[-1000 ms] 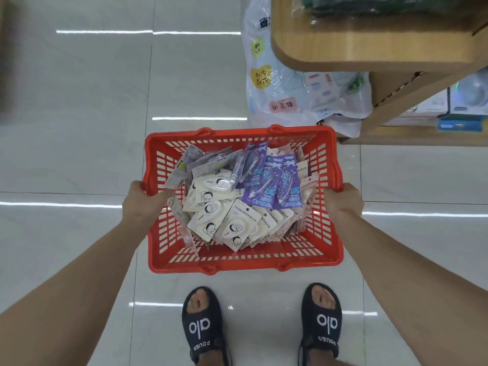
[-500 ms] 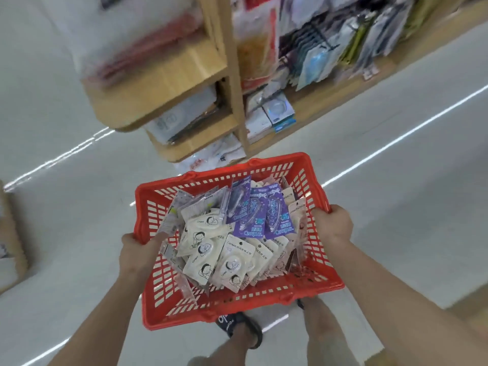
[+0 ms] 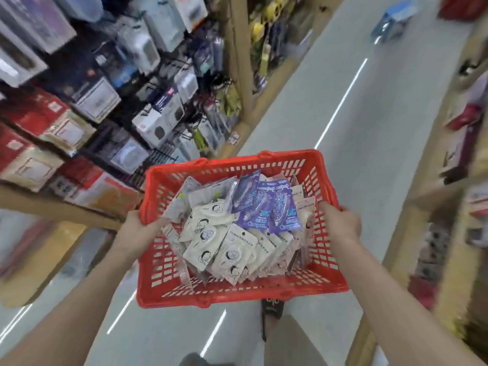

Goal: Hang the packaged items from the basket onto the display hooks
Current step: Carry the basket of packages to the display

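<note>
the fingers of the left hand (image 3: 137, 231) curl over the rim of the red slotted plastic basket (image 3: 327, 280) and drop out of sight inside it; those of the right hand (image 3: 342, 224) are hidden the same way. both forearms are cut off by the bottom edge. the boxed goods on the wooden display shelves (image 3: 87, 96) at the left are smeared by motion, their labels unreadable, and the shelving at the right edge (image 3: 464, 143) is blurred past telling. the cream and purple flat packets (image 3: 237, 228) overlap, so the lower ones are mostly covered and their small print cannot be read. a black sandal (image 3: 272, 307) shows only partly below the basket.
</note>
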Tool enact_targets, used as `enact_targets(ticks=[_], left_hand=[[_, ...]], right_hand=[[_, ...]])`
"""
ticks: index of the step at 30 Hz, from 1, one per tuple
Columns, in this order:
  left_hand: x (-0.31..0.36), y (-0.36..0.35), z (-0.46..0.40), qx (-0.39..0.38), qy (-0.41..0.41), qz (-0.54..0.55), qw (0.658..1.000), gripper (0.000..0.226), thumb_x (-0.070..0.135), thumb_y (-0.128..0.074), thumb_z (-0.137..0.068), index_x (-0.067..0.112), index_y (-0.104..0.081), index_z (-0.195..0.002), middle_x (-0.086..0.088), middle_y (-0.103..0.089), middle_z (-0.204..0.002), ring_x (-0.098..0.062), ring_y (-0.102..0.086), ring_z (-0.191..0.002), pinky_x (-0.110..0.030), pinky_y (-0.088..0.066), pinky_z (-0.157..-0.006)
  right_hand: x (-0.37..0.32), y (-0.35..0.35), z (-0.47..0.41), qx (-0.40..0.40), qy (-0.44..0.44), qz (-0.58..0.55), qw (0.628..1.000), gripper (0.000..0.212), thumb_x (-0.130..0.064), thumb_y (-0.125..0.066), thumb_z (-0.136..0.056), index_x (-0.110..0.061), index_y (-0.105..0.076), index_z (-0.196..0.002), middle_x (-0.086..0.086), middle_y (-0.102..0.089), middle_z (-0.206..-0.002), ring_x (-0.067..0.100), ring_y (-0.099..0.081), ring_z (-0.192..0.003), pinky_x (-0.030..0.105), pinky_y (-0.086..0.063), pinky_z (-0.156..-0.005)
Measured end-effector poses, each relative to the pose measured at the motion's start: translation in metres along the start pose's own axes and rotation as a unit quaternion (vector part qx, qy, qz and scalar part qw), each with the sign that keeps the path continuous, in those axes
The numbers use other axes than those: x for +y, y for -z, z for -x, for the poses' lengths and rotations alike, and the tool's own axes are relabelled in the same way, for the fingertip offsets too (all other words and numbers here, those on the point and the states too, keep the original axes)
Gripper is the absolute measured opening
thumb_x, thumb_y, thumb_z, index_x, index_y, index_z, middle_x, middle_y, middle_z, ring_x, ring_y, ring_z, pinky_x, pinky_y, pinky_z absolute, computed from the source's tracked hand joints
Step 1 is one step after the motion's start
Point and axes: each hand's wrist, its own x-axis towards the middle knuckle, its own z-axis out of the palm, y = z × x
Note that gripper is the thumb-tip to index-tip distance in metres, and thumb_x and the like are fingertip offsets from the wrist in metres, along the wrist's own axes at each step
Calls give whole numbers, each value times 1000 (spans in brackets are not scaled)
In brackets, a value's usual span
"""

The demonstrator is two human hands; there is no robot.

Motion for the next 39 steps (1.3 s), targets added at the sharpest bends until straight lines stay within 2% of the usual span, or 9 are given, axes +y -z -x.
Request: enact_targets(ticks=[6, 10, 12, 16, 21, 24, 27, 34, 39], left_hand=[[176, -43, -17, -47, -62, 8, 997, 60, 57, -82, -65, 23, -65, -111, -5, -78, -94, -30, -78, -83, -54, -62, -86], [277, -71, -37, -65, -102, -15, 993, 37, 48, -80, -76, 22, -65, -97, -9, -78, -89, -32, -77, -78, -53, -62, -84], [320, -85, -57, -76, -116, -14, 990, 49, 53, -79, -75, 17, -64, -105, -9, -75, -90, -28, -74, -78, -45, -60, -77], [415, -116, -107, -97, -145, -22, 984, 34, 44, -78, -86, 19, -60, -100, -7, -70, -92, -27, -71, -83, -38, -53, -72], [529, -157, -191, -120, -153, -49, 980, 66, 62, -76, -64, 14, -69, -109, -8, -76, -92, -26, -76, -78, -35, -57, -65], [612, -181, -212, -110, -155, -61, 980, 70, 66, -80, -63, 16, -67, -111, -8, -77, -97, -28, -77, -82, -47, -64, -77], [700, -211, -217, -116, -164, -56, 978, 58, 50, -81, -80, 15, -55, -117, -6, -71, -102, -29, -73, -89, -44, -60, -76], [876, -294, -247, -127, -170, -68, 975, 17, 26, -75, -91, 17, -60, -93, -10, -71, -87, -21, -67, -69, -30, -48, -58], [997, -349, -281, -128, -151, -59, 978, 21, 27, -73, -93, 14, -57, -98, -9, -71, -86, -24, -70, -72, -32, -50, -59]], right_hand=[[-81, 70, -70, 34, -10, -69, 997, 15, -39, -72, -82, -25, -68, -81, 5, -77, -83, 31, -76, -79, 52, -62, -87], [-134, 96, -116, 56, -27, -89, 994, 15, -37, -72, -86, -22, -68, -84, 6, -77, -83, 30, -76, -77, 51, -63, -86], [-159, 103, -141, 62, -41, -94, 993, 18, -39, -73, -87, -22, -67, -85, 6, -77, -84, 30, -76, -77, 50, -63, -85], [-211, 109, -210, 78, -69, -102, 989, 28, -46, -74, -80, -21, -68, -89, 7, -78, -84, 33, -77, -76, 54, -63, -85], [-281, 121, -296, 92, -104, -136, 981, 40, -53, -74, -73, -18, -70, -91, 8, -78, -84, 33, -77, -75, 52, -63, -83], [-327, 137, -345, 97, -115, -159, 976, 36, -50, -73, -75, -18, -70, -92, 8, -79, -84, 33, -77, -75, 52, -63, -83], [-374, 158, -410, 98, -112, -169, 974, 35, -47, -73, -76, -16, -73, -92, 8, -79, -82, 33, -77, -74, 51, -63, -84], [-505, 219, -579, 96, -84, -162, 978, 25, -42, -75, -79, -19, -71, -86, 8, -78, -81, 32, -77, -75, 51, -63, -85], [-614, 258, -681, 95, -61, -152, 982, 24, -41, -74, -88, -19, -67, -92, 7, -77, -84, 29, -76, -74, 44, -63, -78]])
